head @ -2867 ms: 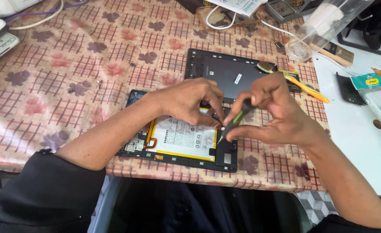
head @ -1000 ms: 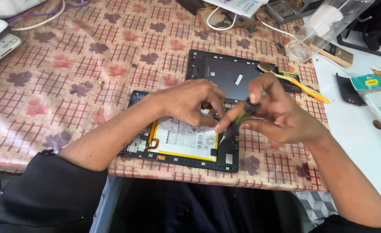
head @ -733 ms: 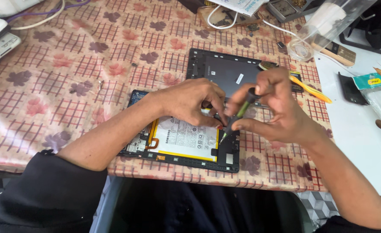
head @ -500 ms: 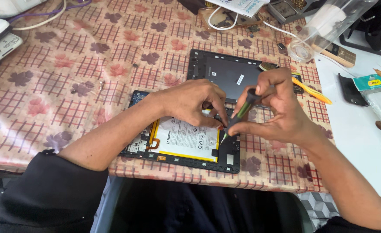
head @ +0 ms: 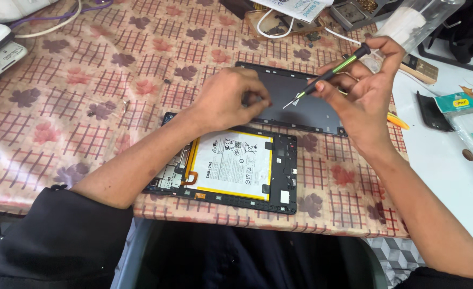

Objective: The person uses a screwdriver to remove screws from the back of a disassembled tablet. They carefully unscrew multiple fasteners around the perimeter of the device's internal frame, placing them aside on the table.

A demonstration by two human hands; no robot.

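Desk (head: pixel 60 96): covered by a pink-and-cream checked cloth printed with brown flowers; a white surface (head: pixel 440 160) adjoined it on the right. Opened tablet (head: pixel 231 166): lay flat at the near edge of the desk, back removed, white battery with yellow border (head: pixel 231 167) exposed in a black frame. Dark back cover (head: pixel 295 96): lay flat just beyond the tablet, apart from it. Left hand (head: pixel 228 99): hovered above the near-left corner of the back cover, fingers curled with the tips pinched together; whether anything small was held between them could not be told. Right hand (head: pixel 367 88): raised over the right part of the back cover, closed around 1 screwdriver (head: pixel 327 75) with a black-and-green handle, metal tip slanted down-left toward the left hand, clear of both tablet and cover. White cables (head: pixel 279 24) and packaged parts (head: pixel 472 120): at the far and right margins.
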